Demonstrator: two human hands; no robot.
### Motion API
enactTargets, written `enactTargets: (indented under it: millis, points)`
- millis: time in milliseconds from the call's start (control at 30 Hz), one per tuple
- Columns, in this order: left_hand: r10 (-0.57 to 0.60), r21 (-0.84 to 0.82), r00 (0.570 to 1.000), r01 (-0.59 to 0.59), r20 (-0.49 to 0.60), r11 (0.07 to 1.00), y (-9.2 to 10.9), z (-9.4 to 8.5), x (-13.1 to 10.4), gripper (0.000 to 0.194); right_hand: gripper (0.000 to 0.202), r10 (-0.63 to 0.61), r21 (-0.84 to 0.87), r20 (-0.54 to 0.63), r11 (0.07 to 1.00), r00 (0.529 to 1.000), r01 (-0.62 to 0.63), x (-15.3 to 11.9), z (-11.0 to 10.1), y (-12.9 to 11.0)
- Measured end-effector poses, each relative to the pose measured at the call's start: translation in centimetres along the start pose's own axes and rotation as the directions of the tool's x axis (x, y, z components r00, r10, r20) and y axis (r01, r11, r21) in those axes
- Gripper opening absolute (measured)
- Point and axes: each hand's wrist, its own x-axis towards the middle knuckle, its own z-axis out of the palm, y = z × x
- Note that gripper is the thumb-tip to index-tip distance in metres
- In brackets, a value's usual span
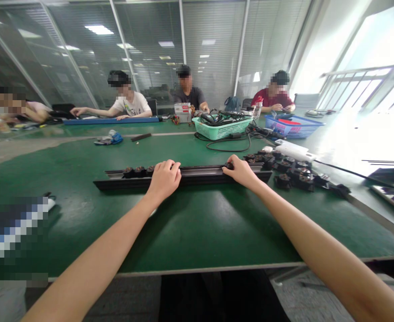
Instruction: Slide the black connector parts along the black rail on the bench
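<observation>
A long black channel rail [197, 180] lies across the green table in front of me. Several small black modules with coppery tops [139, 171] sit in a row inside its left part. My left hand [165, 179] bends over the rail just right of that row, fingers closed and tips down in the channel; what they grip is hidden. At the rail's right part, my right hand [239, 171] pinches a small black module [228, 166] over the channel. Between my hands the channel's grey inner floor [201, 171] shows.
Several loose black modules [304, 178] are heaped right of the rail, near a white power strip [295, 151] with a cable. Farther back stand a green basket of cables [222, 130] and a blue basket [294, 129]. Several people sit along the far side. A blue-grey cloth [111, 137] lies left.
</observation>
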Motion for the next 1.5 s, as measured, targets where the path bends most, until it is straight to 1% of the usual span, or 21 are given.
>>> enactTargets:
  millis: [333, 467, 700, 800, 967, 1167, 1500]
  points:
    - [-0.004, -0.006, 1.0, 0.004, 0.005, 1.0, 0.04, -0.11, 0.02, 0.041, 0.024, -0.008, -0.055, -0.036, 0.998, 0.999, 0.006, -0.11, 0.25, 0.07]
    - [-0.001, 0.001, 1.0, 0.001, 0.005, 1.0, 0.01, -0.09, 0.03, 0.041, 0.022, -0.017, -0.066, -0.041, 0.998, 0.999, 0.014, -0.15, 0.18, -0.02]
    - [-0.004, -0.036, 1.0, 0.003, -0.012, 0.999, -0.07, 0.03, -0.01, 0.04, 0.02, -0.007, -0.074, -0.05, 0.997, 0.999, 0.003, -0.19, 0.03, -0.11]
    - [-0.005, -0.036, 1.0, 0.005, -0.005, 0.999, -0.03, -0.04, -0.01, 0.04, 0.021, -0.006, -0.075, -0.04, 0.997, 0.999, 0.003, -0.17, -0.23, 0.03]
    - [-0.007, -0.021, 1.0, 0.008, 0.008, 1.0, 0.0, -0.12, 0.02, 0.041, 0.026, 0.043, -0.08, 0.01, 0.996, 0.999, -0.042, -0.23, -0.67, 0.12]
    - [0.001, -0.006, 1.0, -0.001, 0.002, 1.0, -0.08, -0.02, 0.0, 0.04, 0.025, 0.052, -0.111, -0.044, 0.992, 0.998, -0.057, -0.4, -0.13, -0.16]
    - [0.001, -0.017, 1.0, -0.001, -0.002, 1.0, -0.14, 0.03, 0.02, 0.04, 0.023, 0.03, -0.138, -0.087, 0.99, 0.996, -0.042, -0.53, 0.14, -0.2]
